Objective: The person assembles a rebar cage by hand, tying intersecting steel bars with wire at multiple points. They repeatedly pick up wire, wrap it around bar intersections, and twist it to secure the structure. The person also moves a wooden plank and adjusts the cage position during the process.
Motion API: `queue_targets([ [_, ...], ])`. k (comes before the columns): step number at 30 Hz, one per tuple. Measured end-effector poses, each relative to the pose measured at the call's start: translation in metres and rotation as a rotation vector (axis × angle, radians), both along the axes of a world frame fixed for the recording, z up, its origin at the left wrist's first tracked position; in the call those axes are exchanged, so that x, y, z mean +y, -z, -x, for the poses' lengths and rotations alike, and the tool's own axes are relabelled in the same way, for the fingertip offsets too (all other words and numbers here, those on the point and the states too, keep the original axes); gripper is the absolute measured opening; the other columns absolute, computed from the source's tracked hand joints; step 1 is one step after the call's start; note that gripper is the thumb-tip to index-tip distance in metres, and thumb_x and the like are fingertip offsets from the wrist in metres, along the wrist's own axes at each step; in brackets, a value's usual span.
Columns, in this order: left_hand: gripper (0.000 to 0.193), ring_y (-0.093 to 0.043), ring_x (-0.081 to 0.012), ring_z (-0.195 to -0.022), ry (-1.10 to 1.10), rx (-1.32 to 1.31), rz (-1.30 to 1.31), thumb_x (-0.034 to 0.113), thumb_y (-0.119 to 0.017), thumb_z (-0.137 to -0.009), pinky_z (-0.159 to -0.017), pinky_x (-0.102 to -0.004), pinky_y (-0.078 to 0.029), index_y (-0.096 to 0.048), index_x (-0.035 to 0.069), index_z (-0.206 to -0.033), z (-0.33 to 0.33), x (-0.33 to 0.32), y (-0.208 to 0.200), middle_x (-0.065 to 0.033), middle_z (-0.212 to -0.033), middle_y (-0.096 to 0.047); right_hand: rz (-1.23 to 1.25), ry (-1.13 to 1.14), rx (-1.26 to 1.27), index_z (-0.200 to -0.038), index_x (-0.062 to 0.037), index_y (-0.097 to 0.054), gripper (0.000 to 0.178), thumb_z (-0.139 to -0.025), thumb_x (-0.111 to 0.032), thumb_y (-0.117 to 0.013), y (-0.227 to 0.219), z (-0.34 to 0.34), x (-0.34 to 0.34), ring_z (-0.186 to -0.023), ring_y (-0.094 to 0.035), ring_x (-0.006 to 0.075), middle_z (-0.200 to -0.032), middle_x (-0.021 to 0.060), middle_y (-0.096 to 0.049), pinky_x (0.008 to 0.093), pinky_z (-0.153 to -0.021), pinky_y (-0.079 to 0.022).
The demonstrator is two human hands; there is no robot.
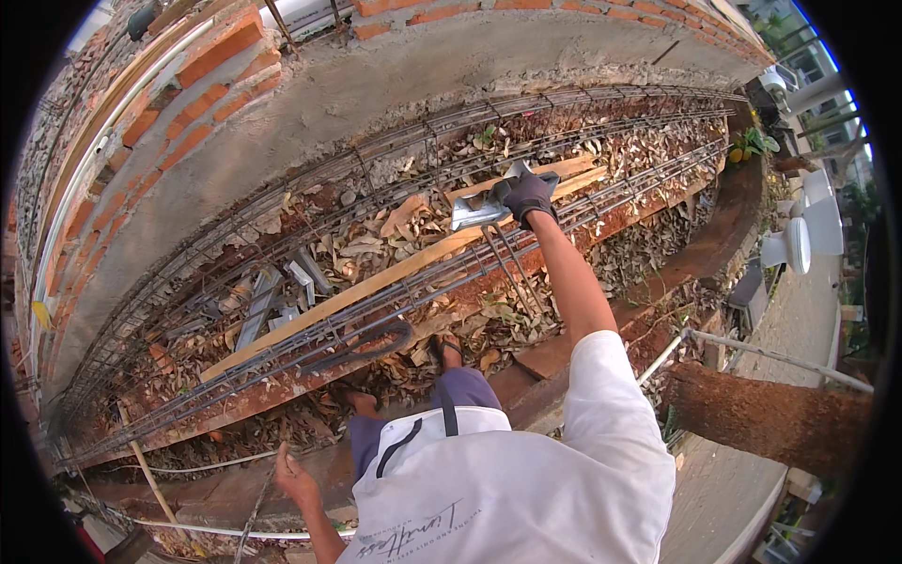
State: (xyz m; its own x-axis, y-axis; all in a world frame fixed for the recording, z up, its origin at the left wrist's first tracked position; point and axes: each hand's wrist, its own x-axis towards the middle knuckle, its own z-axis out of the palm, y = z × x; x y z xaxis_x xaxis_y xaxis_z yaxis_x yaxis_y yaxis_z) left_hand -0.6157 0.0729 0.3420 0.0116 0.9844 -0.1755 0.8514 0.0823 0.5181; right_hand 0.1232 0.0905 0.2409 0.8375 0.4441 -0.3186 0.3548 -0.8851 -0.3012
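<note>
My right hand [529, 195], in a dark work glove, is stretched out over the trench, closed around shiny folded sheet-metal pieces [467, 213]. Beneath them run a long pale wooden batten [376, 293] and parallel steel rebar [601, 209]. Down at the lower left, my bare left hand [297, 479] hangs beside my body with its fingers extended, apparently holding nothing. A thin stick [256, 508] stands close by it; I cannot tell whether they touch. More grey metal offcuts [260, 305] lie among dry leaves left of the batten.
A rebar cage [366, 169] follows the plastered wall [272, 160] topped with bricks. My sandalled feet [451, 353] stand among leaves by the near bars. A tree trunk [770, 414] and a pale pipe [780, 360] lie to the right; a bent black loop [362, 346] rests near the rebar.
</note>
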Motion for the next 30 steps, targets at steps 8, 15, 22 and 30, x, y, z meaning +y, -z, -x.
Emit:
queue_targets([
  [8, 0.041, -0.061, -0.0368, -0.131, 0.019, 0.069, 0.04, 0.007, -0.043, -0.107, -0.113, -0.0427, -0.044, -0.06, -0.008, -0.141, -0.024, -0.042, -0.05, -0.025, -0.139, -0.064, -0.051, -0.072, 0.179, -0.13, -0.0031, -0.067, 0.054, -0.091, -0.04, -0.07, 0.053, 0.003, 0.075, -0.123, -0.065, 0.0417, -0.13, 0.0251, -0.07, 0.0468, -0.105, -0.052],
  [15, 0.042, -0.062, -0.0338, -0.13, -0.08, 0.044, 0.07, 0.002, -0.046, -0.105, -0.11, -0.0393, -0.046, -0.057, -0.007, -0.144, -0.017, -0.054, -0.039, -0.0245, -0.141, -0.063, -0.15, -0.163, 0.172, -0.123, -0.0003, -0.071, 0.051, -0.093, -0.042, -0.069, 0.056, 0.066, 0.114, -0.12, -0.067, 0.0422, -0.124, 0.027, -0.071, 0.0481, -0.103, -0.053],
  [22, 0.047, -0.065, -0.0301, -0.117, -0.084, 0.072, 0.088, 0.004, -0.046, -0.105, -0.102, -0.0372, -0.049, -0.05, -0.002, -0.151, -0.033, -0.045, -0.049, -0.026, -0.141, -0.062, -0.12, -0.176, 0.242, -0.132, -0.0017, -0.067, 0.065, -0.088, -0.049, -0.075, 0.106, 0.146, 0.151, -0.115, -0.069, 0.0424, -0.12, 0.0274, -0.072, 0.0477, -0.1, -0.054],
  [30, 0.017, -0.068, -0.0329, -0.085, 0.307, -0.207, 0.125, 0.011, -0.059, -0.101, -0.077, -0.0427, -0.052, -0.063, -0.001, -0.112, -0.088, 0.026, -0.043, -0.0206, -0.102, -0.071, -0.562, -0.138, 0.548, -0.131, 0.0001, -0.069, 0.049, -0.092, -0.029, -0.071, 0.012, 0.216, 0.071, -0.09, -0.074, 0.0227, -0.099, 0.0175, -0.077, 0.0362, -0.081, -0.057],
])
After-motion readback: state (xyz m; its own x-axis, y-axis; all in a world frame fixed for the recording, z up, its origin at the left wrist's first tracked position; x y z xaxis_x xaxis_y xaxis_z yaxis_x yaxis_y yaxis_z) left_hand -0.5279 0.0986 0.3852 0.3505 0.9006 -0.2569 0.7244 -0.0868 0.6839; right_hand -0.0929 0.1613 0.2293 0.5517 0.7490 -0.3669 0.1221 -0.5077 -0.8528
